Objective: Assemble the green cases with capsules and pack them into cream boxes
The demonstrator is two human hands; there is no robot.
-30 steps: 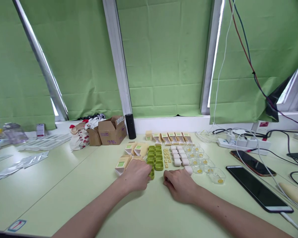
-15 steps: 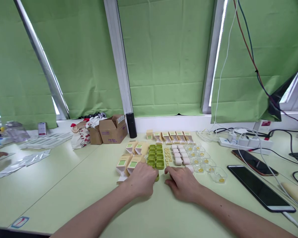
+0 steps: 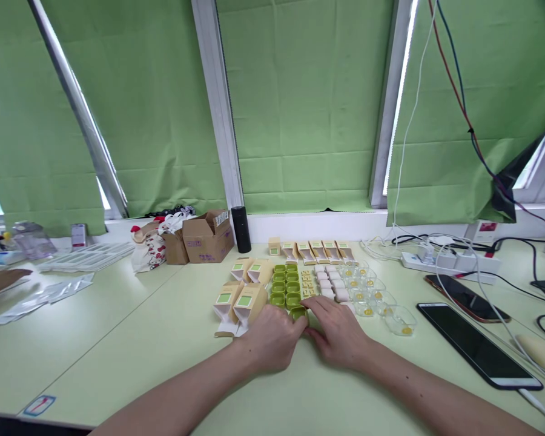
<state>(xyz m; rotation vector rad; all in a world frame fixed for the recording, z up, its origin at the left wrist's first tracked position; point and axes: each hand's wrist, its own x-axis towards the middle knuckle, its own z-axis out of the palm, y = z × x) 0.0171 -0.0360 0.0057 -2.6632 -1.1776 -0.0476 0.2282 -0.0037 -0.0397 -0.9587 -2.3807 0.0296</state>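
Both hands meet around a small green square container (image 3: pixel 298 312) at the near end of the green rows. My left hand (image 3: pixel 272 338) is closed, its thumb and fingers pinching the container's near left side. The fingers of my right hand (image 3: pixel 336 330) press on its right side. Beyond them stand two rows of matching green containers (image 3: pixel 278 287). Small yellow pieces (image 3: pixel 306 280), white rounded blocks (image 3: pixel 342 295) and clear plastic cups with yellow centres (image 3: pixel 400 321) lie to the right. Open cardboard boxes with green labels (image 3: pixel 249 301) stand left of the green rows.
Several more small boxes (image 3: pixel 318 252) line the back. A black cylinder (image 3: pixel 240 230) and a brown carton (image 3: pixel 208 237) stand at the wall. Two phones (image 3: pixel 476 344), cables and a power strip (image 3: pixel 449 261) lie right. Another person's hand (image 3: pixel 2 280) is at the far left.
My left hand has moved right with the green container, bringing it to my right hand. My right fingers now touch it. The other person's hand at far left has moved further into view.
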